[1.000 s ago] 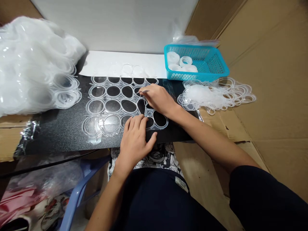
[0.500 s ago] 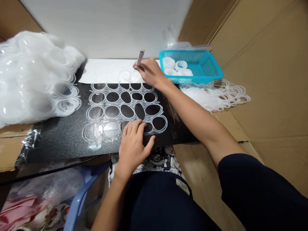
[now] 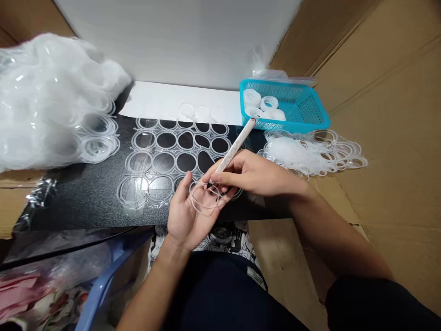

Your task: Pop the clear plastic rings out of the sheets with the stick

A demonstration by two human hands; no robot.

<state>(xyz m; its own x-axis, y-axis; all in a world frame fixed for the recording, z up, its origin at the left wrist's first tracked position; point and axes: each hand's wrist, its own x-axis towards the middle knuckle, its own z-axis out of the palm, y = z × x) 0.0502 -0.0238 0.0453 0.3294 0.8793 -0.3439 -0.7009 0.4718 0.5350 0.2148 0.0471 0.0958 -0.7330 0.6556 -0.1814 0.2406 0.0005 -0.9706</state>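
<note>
Rings (image 3: 200,211) lie over the upturned, unclenched left hand (image 3: 190,216), by the lower tip of a white tool (image 3: 236,146) pinched in the right hand (image 3: 250,172), its long axis slanting toward the blue basket (image 3: 292,126).

A pale grey-white wall (image 3: 179,41) rises behind a speckled black counter (image 3: 86,202), flanked by brown cardboard at the upper left (image 3: 27,14) and a broad, creased cardboard wall (image 3: 396,151) along the right. Light glints off the left part of the counter and off shiny tape (image 3: 39,193) at its left end, while the wall carries a soft, even glow. Below, a blue plastic chair (image 3: 94,287) stands at lower left near a black cable (image 3: 69,249), with a tan surface (image 3: 279,257), either floor or board, on the right.
</note>
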